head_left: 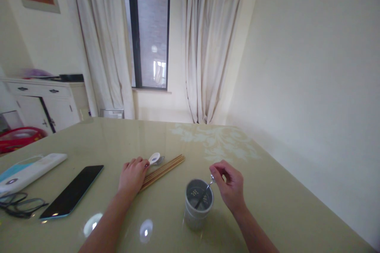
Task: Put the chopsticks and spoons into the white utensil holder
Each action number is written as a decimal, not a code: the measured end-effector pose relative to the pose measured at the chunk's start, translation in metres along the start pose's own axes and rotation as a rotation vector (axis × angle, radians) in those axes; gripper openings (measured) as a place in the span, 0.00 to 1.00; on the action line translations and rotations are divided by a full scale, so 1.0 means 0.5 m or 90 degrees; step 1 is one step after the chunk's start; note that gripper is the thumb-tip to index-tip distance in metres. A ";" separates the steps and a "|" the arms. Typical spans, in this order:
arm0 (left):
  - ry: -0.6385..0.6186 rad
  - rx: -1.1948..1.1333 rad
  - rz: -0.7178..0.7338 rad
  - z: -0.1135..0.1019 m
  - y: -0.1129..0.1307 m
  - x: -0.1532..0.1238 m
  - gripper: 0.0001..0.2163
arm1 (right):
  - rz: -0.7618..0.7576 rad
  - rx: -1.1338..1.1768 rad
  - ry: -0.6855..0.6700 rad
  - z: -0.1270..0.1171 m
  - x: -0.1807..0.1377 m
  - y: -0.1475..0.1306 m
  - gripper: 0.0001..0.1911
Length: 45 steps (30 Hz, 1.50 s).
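Note:
My right hand (230,185) pinches the top of a thin metal utensil (204,194) that leans inside a grey utensil holder (198,221). Its lower end rests down in the holder, and I cannot tell its kind. The holder stands upright and has small holes in its bottom or wall. Over to the left, my left hand (133,174) is closed around the handle end of a white spoon (154,159) with a dark mark. Beside that spoon lies a metal spoon (160,160), partly covered. A bundle of wooden chopsticks (163,170) lies slantwise by the left hand, partly under it.
At the left of the glossy table (142,138) are a black-screened phone (73,191), folded eyeglasses (22,205) and a long white case (35,172) with something blue on it. A wall (311,87) runs along the right edge. Curtains, a window and a white cabinet (44,102) stand behind.

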<state>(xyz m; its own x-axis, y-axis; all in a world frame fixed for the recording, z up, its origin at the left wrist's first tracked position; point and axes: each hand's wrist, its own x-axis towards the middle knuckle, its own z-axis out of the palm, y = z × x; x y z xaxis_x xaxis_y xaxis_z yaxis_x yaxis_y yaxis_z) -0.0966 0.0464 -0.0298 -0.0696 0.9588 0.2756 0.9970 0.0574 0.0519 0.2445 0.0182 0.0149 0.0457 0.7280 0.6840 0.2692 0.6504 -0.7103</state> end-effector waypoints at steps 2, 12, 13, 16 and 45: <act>-0.002 -0.007 -0.008 0.003 0.000 0.001 0.14 | -0.020 -0.023 -0.007 -0.001 0.000 -0.005 0.11; 0.047 -0.110 -0.024 0.009 -0.005 0.008 0.13 | 0.068 0.047 0.369 -0.028 0.032 0.024 0.17; 0.071 -0.150 -0.023 0.008 0.000 0.010 0.13 | 0.108 0.076 0.398 -0.026 0.036 0.032 0.20; 0.170 -0.345 -0.008 0.002 0.038 0.008 0.15 | 0.239 0.153 0.378 -0.002 0.033 0.063 0.25; -0.014 -0.195 0.012 -0.022 0.078 -0.013 0.15 | 0.417 0.204 0.054 0.101 -0.017 0.084 0.31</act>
<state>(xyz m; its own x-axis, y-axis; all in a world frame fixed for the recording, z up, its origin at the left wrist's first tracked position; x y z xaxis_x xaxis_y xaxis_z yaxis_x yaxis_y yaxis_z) -0.0578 0.0392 -0.0189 -0.0471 0.9647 0.2592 0.9415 -0.0438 0.3342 0.2069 0.0503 -0.0291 0.1779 0.9785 0.1039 -0.1331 0.1286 -0.9827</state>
